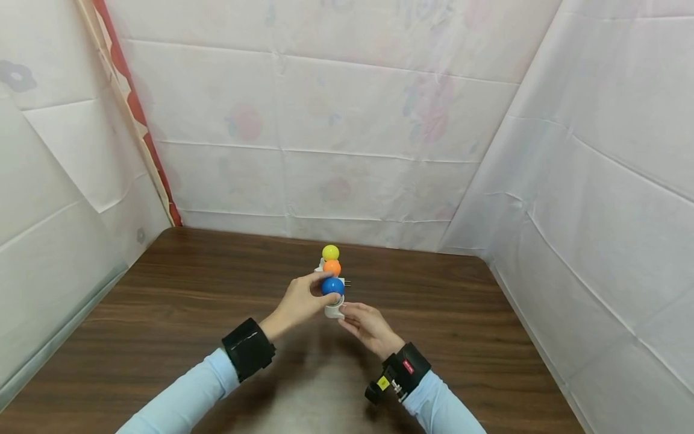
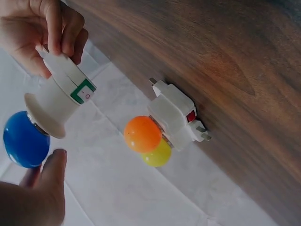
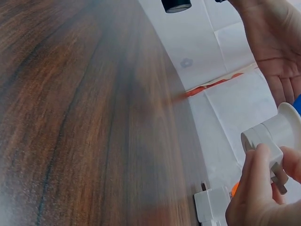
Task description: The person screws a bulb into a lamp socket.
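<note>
My left hand [image 1: 295, 304] grips a round blue light bulb [image 1: 332, 286] between thumb and fingers. The bulb sits at the mouth of a white plug-in lamp socket [image 2: 56, 103], which has a green-framed rocker switch [image 2: 83, 92]. By its plug end, my right hand [image 1: 371, 328] pinches this socket; the metal prongs [image 3: 278, 179] show beside the fingers in the right wrist view. Socket and bulb are held up over the table, the bulb pointing toward the left hand.
Beyond the hands, more white plug-in sockets [image 2: 171, 113] stand on the brown wooden table [image 1: 217, 277], carrying an orange bulb [image 1: 332, 267] and a yellow bulb [image 1: 330, 252]. One has a red switch [image 2: 191, 116]. White sheeting [image 1: 336, 120] hangs behind and at both sides.
</note>
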Action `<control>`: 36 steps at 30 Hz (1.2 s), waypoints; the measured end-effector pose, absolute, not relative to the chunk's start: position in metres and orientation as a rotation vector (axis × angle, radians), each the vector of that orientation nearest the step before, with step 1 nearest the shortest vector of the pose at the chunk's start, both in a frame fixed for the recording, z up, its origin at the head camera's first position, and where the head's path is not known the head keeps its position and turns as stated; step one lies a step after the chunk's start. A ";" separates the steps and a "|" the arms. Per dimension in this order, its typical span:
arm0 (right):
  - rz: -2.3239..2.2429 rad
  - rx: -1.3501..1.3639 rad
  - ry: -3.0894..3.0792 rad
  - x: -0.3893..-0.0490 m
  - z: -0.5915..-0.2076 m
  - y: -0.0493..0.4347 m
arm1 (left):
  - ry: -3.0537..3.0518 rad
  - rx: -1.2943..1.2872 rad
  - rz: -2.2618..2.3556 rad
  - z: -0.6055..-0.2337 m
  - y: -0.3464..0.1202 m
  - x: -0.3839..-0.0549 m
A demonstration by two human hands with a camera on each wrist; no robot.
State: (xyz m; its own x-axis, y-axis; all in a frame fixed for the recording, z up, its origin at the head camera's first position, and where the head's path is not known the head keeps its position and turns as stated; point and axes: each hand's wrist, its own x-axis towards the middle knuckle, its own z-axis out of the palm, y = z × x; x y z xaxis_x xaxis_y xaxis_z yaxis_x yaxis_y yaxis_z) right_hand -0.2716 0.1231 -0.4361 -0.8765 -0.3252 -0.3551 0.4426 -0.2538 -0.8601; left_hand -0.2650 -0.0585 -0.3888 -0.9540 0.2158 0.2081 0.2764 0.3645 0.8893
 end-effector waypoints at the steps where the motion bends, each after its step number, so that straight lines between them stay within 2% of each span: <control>1: -2.158 0.139 1.533 -0.272 -0.436 0.123 | -2.539 -0.448 -1.653 -0.389 -0.058 -0.265; 13: -2.151 0.142 1.533 -0.276 -0.437 0.123 | -2.544 -0.479 -1.620 -0.390 -0.061 -0.271; 27: -2.122 0.096 1.529 -0.277 -0.438 0.128 | -2.660 -0.930 -1.700 -0.386 -0.071 -0.287; 32: -2.131 0.101 1.522 -0.279 -0.437 0.129 | -2.642 -0.961 -1.712 -0.383 -0.070 -0.288; 36: -2.131 0.098 1.528 -0.278 -0.435 0.129 | -2.610 -0.838 -1.683 -0.385 -0.067 -0.284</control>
State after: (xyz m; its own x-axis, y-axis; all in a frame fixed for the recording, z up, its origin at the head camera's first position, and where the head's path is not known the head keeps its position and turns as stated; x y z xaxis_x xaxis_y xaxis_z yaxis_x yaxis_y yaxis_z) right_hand -0.2784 0.1286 -0.4352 -0.8665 -0.3608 -0.3449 0.4425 -0.2354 -0.8653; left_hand -0.2838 -0.0666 -0.3849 -0.8615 0.4617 0.2112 0.3830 0.3180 0.8673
